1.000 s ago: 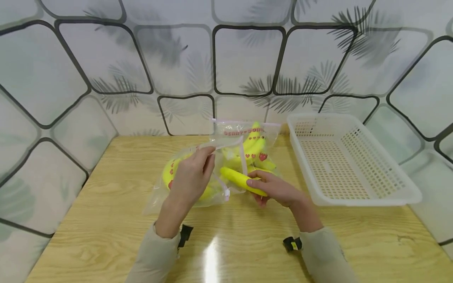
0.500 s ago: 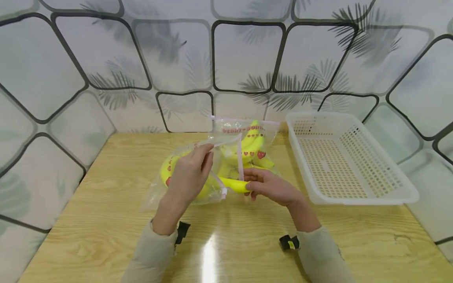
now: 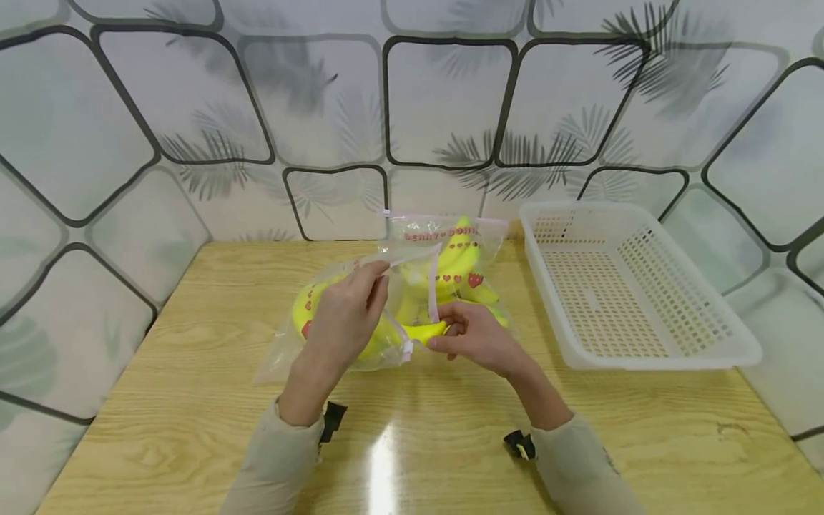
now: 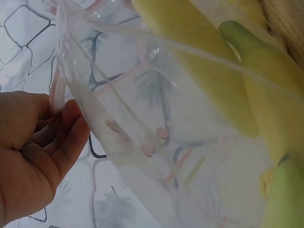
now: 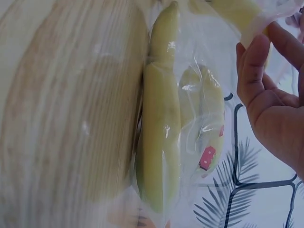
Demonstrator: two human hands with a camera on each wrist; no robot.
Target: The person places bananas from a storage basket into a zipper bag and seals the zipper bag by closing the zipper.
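My left hand (image 3: 347, 315) pinches the upper rim of a clear zip bag (image 3: 280, 361); the left wrist view shows its pink zip strip (image 4: 57, 92) between thumb and fingers. Yellow bananas (image 4: 204, 61) lie inside this bag, whose mouth gapes to the right. At the mouth, my right hand (image 3: 476, 336) has its thumb and fingers curled at the tip of another banana (image 3: 425, 332), most of which is inside the bag. In the right wrist view, the right fingertips (image 5: 259, 47) are right at the bag's pink edge.
Behind, a second printed zip bag (image 3: 402, 227) holds several bananas (image 3: 460, 261). A white perforated plastic basket (image 3: 582, 357) stands to the right on the wooden table (image 3: 193, 429). A patterned wall covering (image 3: 450, 107) rises along the table's back edge.
My right hand has moved the banana leftward and lengthwise into the bag's mouth, so only its tip end shows outside. My left hand keeps hold of the bag rim almost in place.
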